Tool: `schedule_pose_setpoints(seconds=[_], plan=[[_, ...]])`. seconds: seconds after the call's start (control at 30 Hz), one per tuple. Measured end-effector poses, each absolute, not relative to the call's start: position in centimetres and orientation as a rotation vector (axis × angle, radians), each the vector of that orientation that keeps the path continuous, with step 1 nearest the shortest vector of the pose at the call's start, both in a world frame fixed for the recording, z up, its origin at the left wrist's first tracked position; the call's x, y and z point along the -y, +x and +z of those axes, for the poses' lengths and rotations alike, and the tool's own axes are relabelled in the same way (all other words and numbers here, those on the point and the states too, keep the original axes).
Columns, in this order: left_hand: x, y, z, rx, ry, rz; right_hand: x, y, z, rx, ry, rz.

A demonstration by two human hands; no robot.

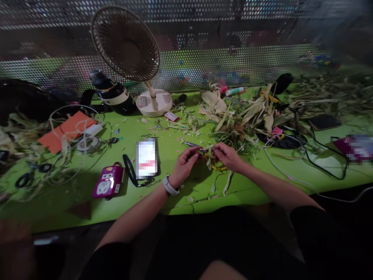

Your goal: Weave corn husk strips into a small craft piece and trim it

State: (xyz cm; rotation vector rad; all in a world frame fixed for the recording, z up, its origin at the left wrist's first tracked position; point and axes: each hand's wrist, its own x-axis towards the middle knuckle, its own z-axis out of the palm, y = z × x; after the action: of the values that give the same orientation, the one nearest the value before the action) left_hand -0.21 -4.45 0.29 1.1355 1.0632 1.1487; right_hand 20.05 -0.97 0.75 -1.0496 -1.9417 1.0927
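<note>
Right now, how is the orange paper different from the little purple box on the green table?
The orange paper lies flat and thin, while the purple box is thicker and blocky. The orange paper is plain and has pale cord draped over it; the purple box shows a white pattern on top and nothing lies over it. The orange paper sits farther from the person's left hand than the purple box. Both rest on the green table.

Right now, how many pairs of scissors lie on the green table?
1 for sure: black-handled scissors at the far left of the green table, among pale strips. The left hand and right hand hold a small metal tool, too blurred to identify. The husk pile may hide more.
</note>
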Motion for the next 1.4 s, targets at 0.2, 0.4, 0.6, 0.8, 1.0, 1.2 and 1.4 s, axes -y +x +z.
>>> schedule_pose_setpoints(seconds=[0.2,0.4,0.6,0.8,1.0,1.2,1.4], plan=[[4.6,0.0,0.6,-1.028,1.136,1.11,0.6,20.0,0.9,1.689,-1.04,1.351],[5.0,0.3,0.7,-0.936,1.153,0.959,0.5,19.1,2.1,1.628,-1.046,1.543],[4.8,0.1,0.9,-0.909,1.062,0.969,-0.3,18.9,4.0,1.626,-1.112,1.66],[5.0,0.1,0.8,-0.863,1.136,0.936,-0.7,17.9,4.1,1.42,-1.132,1.755],[4.9,0.2,0.8,-0.831,0.988,1.081,-0.6,16.9,4.4,1.483,-1.07,1.673],[4.4,0.0,0.6,-0.924,1.04,1.127,-1.2,16.4,4.9,1.548,-1.084,1.815],[4.2,-0.2,0.8,-0.874,0.76,1.102,-2.1,16.3,4.6,1.744,-1.037,1.706]])
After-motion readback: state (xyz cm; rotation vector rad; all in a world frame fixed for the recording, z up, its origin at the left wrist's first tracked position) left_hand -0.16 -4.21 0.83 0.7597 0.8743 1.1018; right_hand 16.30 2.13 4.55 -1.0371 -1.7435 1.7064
